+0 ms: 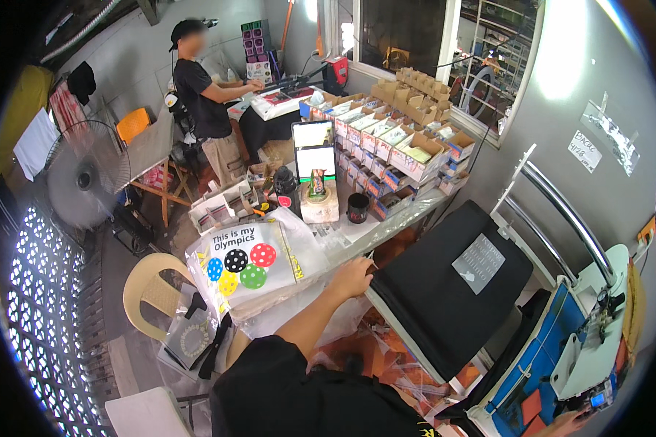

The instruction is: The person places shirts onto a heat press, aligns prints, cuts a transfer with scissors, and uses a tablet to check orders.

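Observation:
My left arm reaches forward, with my left hand at the table's near right end, beside the corner of a black-covered flat panel bearing a grey printed sheet. Its fingers are bent and close together; whatever they pinch is too small to make out. At the lower right edge, my right hand is partly cut off. It is beside a small device with a lit blue screen, and its grip cannot be made out. Left of my left hand lies a white plastic-wrapped package printed with coloured dotted balls.
Rows of small cardboard boxes fill the table's far side. A tablet, black mug and dark bottle stand nearer. A person works beyond. Left are a fan and beige chair; chrome rails rise right.

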A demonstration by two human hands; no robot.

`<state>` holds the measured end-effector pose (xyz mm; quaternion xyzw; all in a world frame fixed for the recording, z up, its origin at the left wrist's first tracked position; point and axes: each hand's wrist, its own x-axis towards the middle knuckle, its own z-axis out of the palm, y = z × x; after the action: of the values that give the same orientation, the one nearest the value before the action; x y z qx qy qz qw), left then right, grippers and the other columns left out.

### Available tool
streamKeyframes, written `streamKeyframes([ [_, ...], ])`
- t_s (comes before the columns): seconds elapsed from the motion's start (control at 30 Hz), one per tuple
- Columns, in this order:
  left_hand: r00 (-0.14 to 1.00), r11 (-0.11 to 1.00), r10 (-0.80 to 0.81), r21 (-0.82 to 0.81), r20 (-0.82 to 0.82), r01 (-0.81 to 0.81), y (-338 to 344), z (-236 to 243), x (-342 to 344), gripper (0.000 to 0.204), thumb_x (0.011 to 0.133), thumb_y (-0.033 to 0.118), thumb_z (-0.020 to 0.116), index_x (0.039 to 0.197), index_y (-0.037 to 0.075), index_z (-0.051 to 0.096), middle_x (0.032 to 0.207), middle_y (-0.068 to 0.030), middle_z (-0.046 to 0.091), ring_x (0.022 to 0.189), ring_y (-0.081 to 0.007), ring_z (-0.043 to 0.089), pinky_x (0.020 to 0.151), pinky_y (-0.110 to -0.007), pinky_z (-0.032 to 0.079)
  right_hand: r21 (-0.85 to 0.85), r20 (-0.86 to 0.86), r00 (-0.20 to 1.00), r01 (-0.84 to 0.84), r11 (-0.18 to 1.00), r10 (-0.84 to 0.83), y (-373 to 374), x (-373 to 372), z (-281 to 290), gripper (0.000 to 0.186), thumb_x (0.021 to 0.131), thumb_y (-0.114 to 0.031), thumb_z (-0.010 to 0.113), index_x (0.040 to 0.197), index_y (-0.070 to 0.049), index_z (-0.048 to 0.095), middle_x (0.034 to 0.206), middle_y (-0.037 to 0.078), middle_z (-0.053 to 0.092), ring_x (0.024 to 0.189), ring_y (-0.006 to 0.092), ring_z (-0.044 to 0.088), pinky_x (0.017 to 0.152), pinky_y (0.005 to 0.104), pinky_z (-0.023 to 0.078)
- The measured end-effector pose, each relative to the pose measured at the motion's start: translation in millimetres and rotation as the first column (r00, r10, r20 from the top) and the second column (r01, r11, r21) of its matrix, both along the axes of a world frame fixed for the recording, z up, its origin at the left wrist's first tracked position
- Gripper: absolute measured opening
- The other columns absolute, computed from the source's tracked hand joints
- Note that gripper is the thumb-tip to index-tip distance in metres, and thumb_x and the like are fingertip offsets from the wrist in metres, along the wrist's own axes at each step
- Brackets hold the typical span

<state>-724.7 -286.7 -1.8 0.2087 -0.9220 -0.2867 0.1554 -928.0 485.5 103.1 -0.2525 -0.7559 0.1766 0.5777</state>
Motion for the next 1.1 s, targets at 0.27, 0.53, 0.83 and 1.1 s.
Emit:
streamKeyframes([
  [0.27, 0.942, 0.944, 0.045, 0.323, -0.332, 0.069, -41.4, 43.9, -94.0, 0.066, 0.088, 0.016, 0.065, 0.146, 0.001, 0.038, 0.114, -0.0159, 0.064, 0.098, -0.0266, 0.065, 0.091, -0.038, 0.05, -0.176, -0.048, 0.903, -0.429, 0.886, 0.427, 18.8, 8.7, 4.7, 0.056, 0.102, -0.034, 0.054, 0.145, 0.0, 0.043, 0.142, 0.022, 0.051, 0.124, 0.0333, 0.054, 0.106, 0.0395, 0.039],
  [0.53, 0.998, 0.759, -0.056, 0.65, -0.001, 0.043, -60.1, -63.9, -150.5, 0.05, 0.101, 0.044, 0.051, 0.123, 0.001, 0.064, 0.114, -0.0135, 0.067, 0.109, -0.0215, 0.061, 0.096, -0.034, 0.044, -0.205, 0.063, 0.95, -0.288, 0.935, 0.306, -6.9, 34.6, 36.4, 0.06, 0.099, -0.036, 0.059, 0.145, -0.001, 0.043, 0.143, 0.019, 0.05, 0.13, 0.0258, 0.05, 0.107, 0.0365, 0.038],
  [0.83, 0.946, 0.471, -0.1, 0.852, 0.309, -0.228, -67.4, -91.4, -91.0, 0.067, 0.098, 0.055, 0.05, 0.137, 0.001, 0.053, 0.131, -0.0161, 0.061, 0.114, -0.0225, 0.061, 0.097, -0.037, 0.046, -0.876, 0.363, 0.289, -0.218, 0.43, 0.886, -342.0, 113.3, -157.4, 0.064, 0.103, -0.047, 0.044, 0.147, -0.001, 0.042, 0.142, 0.025, 0.049, 0.131, 0.0312, 0.049, 0.112, 0.0383, 0.031],
  [1.1, 0.947, 0.841, -0.03, 0.521, 0.319, -0.149, -31.6, -14.2, -71.5, 0.027, 0.089, 0.028, 0.072, 0.097, 0.002, 0.069, 0.094, -0.0088, 0.073, 0.082, -0.0228, 0.069, 0.07, -0.035, 0.054, -0.776, 0.49, 0.134, -0.383, 0.501, 0.861, -301.2, 95.2, -133.1, 0.038, 0.087, -0.031, 0.075, 0.067, 0.0, 0.067, 0.064, 0.009, 0.063, 0.062, 0.0142, 0.056, 0.065, 0.0341, 0.046],
])
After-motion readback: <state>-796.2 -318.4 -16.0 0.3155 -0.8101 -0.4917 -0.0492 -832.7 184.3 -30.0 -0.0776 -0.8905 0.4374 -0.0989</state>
